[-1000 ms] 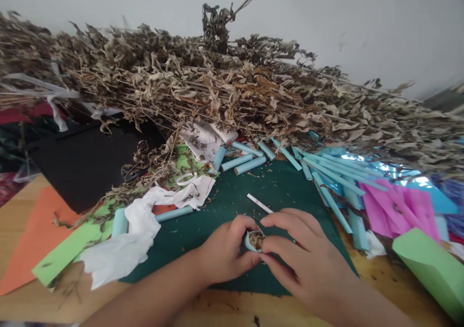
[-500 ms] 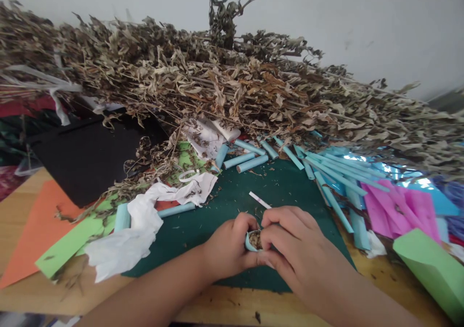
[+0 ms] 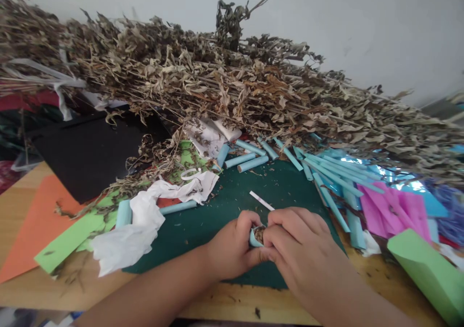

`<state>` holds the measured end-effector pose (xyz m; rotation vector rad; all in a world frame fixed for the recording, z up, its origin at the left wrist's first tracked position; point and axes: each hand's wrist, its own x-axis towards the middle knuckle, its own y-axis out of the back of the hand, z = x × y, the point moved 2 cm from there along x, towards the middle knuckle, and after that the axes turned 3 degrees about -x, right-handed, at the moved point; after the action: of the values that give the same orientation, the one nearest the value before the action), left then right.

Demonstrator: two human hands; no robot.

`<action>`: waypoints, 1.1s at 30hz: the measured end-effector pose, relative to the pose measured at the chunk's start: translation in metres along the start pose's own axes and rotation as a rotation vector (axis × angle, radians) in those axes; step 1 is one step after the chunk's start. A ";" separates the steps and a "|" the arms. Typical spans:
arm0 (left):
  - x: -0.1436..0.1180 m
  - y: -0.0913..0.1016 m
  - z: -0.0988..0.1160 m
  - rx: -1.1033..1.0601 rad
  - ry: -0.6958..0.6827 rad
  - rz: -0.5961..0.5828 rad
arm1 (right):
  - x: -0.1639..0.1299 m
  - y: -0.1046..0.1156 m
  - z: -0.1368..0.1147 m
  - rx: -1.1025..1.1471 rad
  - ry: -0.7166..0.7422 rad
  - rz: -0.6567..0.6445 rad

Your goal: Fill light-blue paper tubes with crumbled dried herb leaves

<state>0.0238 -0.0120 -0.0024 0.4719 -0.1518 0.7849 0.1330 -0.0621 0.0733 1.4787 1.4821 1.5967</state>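
White wall (image 3: 362, 27), wooden table (image 3: 224, 305), green mat (image 3: 217, 220), dried herbs (image 3: 217, 90)

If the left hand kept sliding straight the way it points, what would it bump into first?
The left hand points rightward into the right hand; both already grip the blue paper roll between them, so that roll and the right hand's fingers come first.

left hand (image 3: 234, 247), right hand (image 3: 299, 249), fingertips apparently pinched together
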 end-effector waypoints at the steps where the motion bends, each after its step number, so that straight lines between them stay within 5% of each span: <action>1: 0.001 0.001 0.003 -0.023 -0.022 -0.006 | 0.000 0.001 0.000 0.002 0.006 0.002; 7: 0.005 0.005 0.014 -0.146 -0.069 -0.084 | -0.001 0.002 0.003 0.040 -0.021 -0.018; 24: 0.000 -0.004 0.009 0.038 -0.025 0.151 | -0.007 -0.005 -0.015 -0.028 -0.127 0.071; 33: 0.005 0.002 0.007 -0.104 -0.050 -0.060 | -0.004 -0.001 -0.011 -0.025 -0.060 0.001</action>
<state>0.0266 -0.0107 0.0057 0.3958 -0.2231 0.7035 0.1241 -0.0695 0.0728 1.5000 1.4238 1.5521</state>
